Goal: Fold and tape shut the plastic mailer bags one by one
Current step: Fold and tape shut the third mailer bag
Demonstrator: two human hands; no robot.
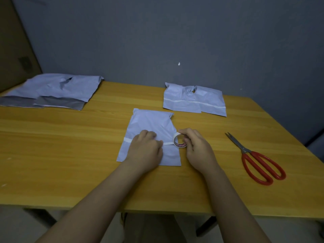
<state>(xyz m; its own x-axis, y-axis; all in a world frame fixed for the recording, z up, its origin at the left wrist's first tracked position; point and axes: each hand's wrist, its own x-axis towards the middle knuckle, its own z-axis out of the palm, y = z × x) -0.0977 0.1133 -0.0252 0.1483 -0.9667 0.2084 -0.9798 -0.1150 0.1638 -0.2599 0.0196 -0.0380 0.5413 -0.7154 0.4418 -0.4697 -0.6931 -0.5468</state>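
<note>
Both forearms reach over the tabletop [70, 155]; left hand [145, 148] presses flat on the folded mailer bag [152, 123]. Right hand [196, 148], grip grasping the tape roll [179, 141], sits beside it. Red scissors [259, 160] lie well right.

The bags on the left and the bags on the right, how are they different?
The left bags lie open with grey flaps showing and no tape; the right bags are folded smaller, each with a white tape strip across. Both piles are pale plastic mailers, overlapping near the wooden table's far edge.

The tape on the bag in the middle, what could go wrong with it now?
The tape strip may crease or go crooked, since only the left hand presses it while the right hand pulls the tape roll. The scissors lie apart, so reaching for them might lift the mailer bag.
</note>
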